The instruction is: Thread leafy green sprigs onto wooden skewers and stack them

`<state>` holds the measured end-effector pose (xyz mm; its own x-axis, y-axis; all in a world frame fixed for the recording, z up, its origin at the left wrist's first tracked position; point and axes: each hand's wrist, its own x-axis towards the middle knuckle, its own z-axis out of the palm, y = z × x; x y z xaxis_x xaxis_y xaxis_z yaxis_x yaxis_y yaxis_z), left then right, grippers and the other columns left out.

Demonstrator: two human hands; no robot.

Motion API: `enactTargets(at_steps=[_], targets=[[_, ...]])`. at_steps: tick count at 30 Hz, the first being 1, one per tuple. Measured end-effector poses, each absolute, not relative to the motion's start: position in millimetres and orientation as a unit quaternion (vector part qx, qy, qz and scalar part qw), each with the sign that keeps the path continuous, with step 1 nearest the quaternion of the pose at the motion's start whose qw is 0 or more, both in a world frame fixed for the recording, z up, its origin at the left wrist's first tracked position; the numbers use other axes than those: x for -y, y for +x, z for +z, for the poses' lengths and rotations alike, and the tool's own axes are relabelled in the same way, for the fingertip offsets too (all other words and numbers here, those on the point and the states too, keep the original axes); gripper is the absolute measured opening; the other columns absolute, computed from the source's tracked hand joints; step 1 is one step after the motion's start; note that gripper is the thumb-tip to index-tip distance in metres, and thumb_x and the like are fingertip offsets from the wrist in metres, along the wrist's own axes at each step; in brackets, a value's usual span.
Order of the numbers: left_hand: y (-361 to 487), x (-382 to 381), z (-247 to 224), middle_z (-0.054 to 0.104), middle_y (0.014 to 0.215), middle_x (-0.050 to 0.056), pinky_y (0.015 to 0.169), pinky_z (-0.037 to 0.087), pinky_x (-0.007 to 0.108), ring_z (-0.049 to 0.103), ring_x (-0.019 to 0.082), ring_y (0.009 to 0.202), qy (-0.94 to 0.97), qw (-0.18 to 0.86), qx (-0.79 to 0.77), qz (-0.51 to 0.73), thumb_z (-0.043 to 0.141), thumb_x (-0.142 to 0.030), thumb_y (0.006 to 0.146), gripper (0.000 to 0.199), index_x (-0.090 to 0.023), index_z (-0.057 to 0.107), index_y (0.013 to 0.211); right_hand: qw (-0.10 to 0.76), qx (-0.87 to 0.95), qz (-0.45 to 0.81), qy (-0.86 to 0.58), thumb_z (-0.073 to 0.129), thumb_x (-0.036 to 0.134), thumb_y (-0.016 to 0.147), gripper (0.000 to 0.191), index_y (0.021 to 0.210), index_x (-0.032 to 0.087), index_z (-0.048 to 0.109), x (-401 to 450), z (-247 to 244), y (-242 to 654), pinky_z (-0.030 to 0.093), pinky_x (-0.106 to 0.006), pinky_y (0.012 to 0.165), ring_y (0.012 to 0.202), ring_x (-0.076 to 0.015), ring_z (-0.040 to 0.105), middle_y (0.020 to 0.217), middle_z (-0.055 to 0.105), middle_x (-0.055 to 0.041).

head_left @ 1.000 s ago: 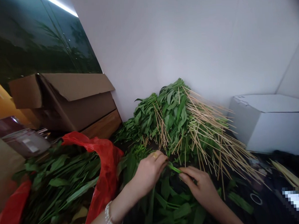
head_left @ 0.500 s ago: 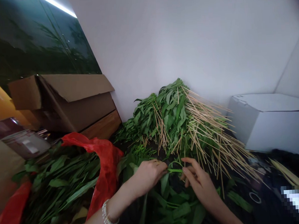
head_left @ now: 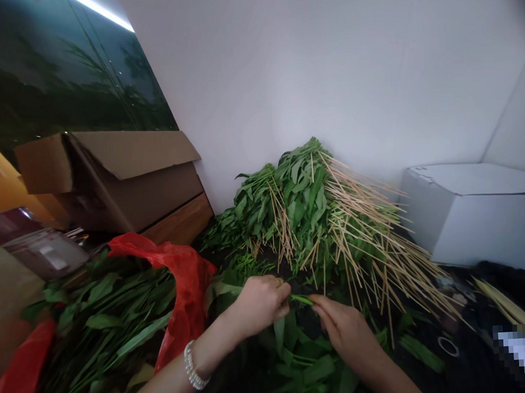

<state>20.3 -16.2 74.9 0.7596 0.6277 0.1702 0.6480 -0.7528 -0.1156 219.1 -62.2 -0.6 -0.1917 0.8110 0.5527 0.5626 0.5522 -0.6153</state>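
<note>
Between my two hands runs a short bright-green vegetable stem (head_left: 301, 300). My left hand (head_left: 261, 302), wearing a beaded bracelet (head_left: 192, 367) at the wrist, is closed around one end of it. The other end is pinched between the thumb and fingers of my right hand (head_left: 344, 327). Below them lie loose broad green leaves (head_left: 313, 364) on a dark surface. Just beyond, leafy greens threaded on thin wooden skewers (head_left: 379, 237) are heaped against the wall. The fingertips of my left hand are partly hidden.
On the left a red plastic bag (head_left: 185, 282) lies open around long leafy stems (head_left: 114, 310). Behind it stands an open cardboard box (head_left: 148, 191). A white box (head_left: 488, 220) is at the right, and a white ring (head_left: 449, 346) lies in front of it.
My right hand's fingers, spread before, have closed into a pinch on the stem. A thin curved green loop between the hands is no longer visible. The heap and boxes stay put.
</note>
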Motion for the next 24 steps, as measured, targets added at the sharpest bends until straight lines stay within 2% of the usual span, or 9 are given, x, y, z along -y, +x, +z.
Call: enactTargets(at_steps=[3, 6, 9, 12, 15, 20, 24], targets=[[20, 10, 78, 0.051, 0.061, -0.002, 0.058, 0.036, 0.023, 0.049, 0.013, 0.059, -0.888, -0.081, 0.419, -0.172, 0.046, -0.014, 0.077, 0.014, -0.019, 0.049, 0.064, 0.45, 0.745, 0.19, -0.454, 0.032, 0.034, 0.099, 0.036, 0.098, 0.021, 0.065, 63, 2, 217, 0.045, -0.024, 0.054, 0.048, -0.0145, 0.058, 0.054, 0.058, 0.0025], [10, -7, 87, 0.04, 0.054, -0.005, 0.05, 0.029, 0.021, 0.038, 0.011, 0.051, -0.754, -0.241, 0.494, -0.359, 0.04, -0.02, 0.075, 0.016, -0.019, 0.044, 0.061, 0.46, 0.712, 0.252, -0.466, 0.033, 0.038, 0.099, 0.038, 0.091, 0.021, 0.065, 60, 1, 221, 0.042, -0.024, 0.051, 0.044, -0.0137, 0.054, 0.048, 0.052, 0.0044], [-9, -23, 103, 0.031, 0.051, -0.008, 0.044, 0.021, 0.021, 0.028, 0.01, 0.045, -0.627, -0.306, 0.516, -0.498, 0.04, -0.033, 0.079, 0.019, -0.021, 0.042, 0.065, 0.469, 0.662, 0.32, -0.489, 0.034, 0.046, 0.097, 0.041, 0.093, 0.02, 0.066, 56, -4, 228, 0.038, -0.023, 0.042, 0.037, -0.0124, 0.048, 0.048, 0.052, 0.0051], [-23, -25, 115, 0.032, 0.055, -0.008, 0.044, 0.021, 0.02, 0.029, 0.009, 0.046, -0.608, -0.337, 0.508, -0.509, 0.046, -0.044, 0.083, 0.026, -0.02, 0.044, 0.073, 0.469, 0.632, 0.366, -0.497, 0.035, 0.05, 0.096, 0.044, 0.099, 0.019, 0.065, 52, -5, 232, 0.036, -0.023, 0.039, 0.035, -0.012, 0.046, 0.05, 0.053, 0.0052], [-24, -12, 122, 0.036, 0.061, -0.007, 0.05, 0.028, 0.02, 0.036, 0.009, 0.053, -0.652, -0.302, 0.504, -0.479, 0.049, -0.044, 0.086, 0.026, -0.019, 0.046, 0.078, 0.465, 0.644, 0.34, -0.503, 0.036, 0.05, 0.096, 0.043, 0.099, 0.019, 0.065, 52, -3, 231, 0.039, -0.023, 0.041, 0.036, -0.0127, 0.048, 0.05, 0.053, 0.0049], [-5, 15, 133, 0.051, 0.072, -0.003, 0.063, 0.038, 0.023, 0.047, 0.013, 0.067, -0.76, -0.155, 0.49, -0.398, 0.039, -0.033, 0.096, 0.021, -0.019, 0.05, 0.085, 0.469, 0.697, 0.2, -0.505, 0.036, 0.041, 0.097, 0.036, 0.092, 0.02, 0.065, 55, -4, 227, 0.045, -0.025, 0.051, 0.046, -0.0154, 0.057, 0.051, 0.057, 0.0022], [22, 25, 119, 0.062, 0.089, 0.004, 0.079, 0.042, 0.03, 0.056, 0.018, 0.086, -0.879, -0.034, 0.407, -0.247, 0.037, -0.02, 0.097, 0.019, -0.019, 0.056, 0.093, 0.472, 0.726, 0.108, -0.488, 0.037, 0.033, 0.098, 0.031, 0.099, 0.02, 0.064, 56, -10, 225, 0.05, -0.025, 0.058, 0.063, -0.0179, 0.068, 0.072, 0.07, -0.0042]])
